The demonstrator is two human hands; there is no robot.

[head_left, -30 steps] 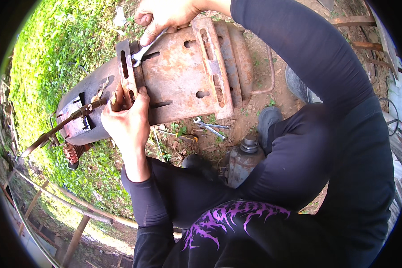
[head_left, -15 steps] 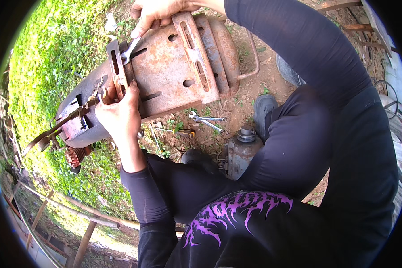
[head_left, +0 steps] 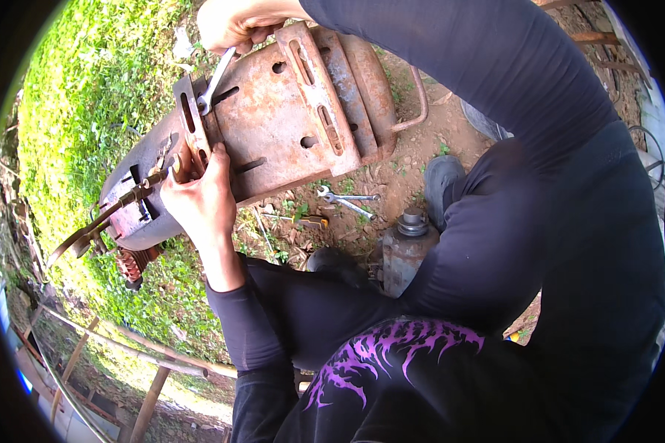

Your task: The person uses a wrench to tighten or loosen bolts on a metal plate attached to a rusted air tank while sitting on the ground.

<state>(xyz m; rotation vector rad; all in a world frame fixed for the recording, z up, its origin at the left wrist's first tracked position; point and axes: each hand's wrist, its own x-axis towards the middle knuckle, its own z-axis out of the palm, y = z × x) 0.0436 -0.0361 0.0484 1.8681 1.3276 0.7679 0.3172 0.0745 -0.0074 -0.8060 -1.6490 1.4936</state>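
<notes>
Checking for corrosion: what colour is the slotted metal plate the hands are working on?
Rusty reddish-brown with greyer bare patches; the metal plate shows best in the head view.

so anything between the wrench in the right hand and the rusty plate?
Nothing visible. The right hand holds the wrench, whose head already sits at the slotted bracket on the rusty plate. The left hand grips the plate's lower edge, clear of it.

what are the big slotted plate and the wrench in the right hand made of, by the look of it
Slotted plate: apparently steel or iron, bare and unpainted, with orange-brown rust across its surface and dull grey patches toward its far edge. Wrench in the right hand: probably steel with a bright plated or polished finish, since it looks silvery and shows no rust.
</notes>
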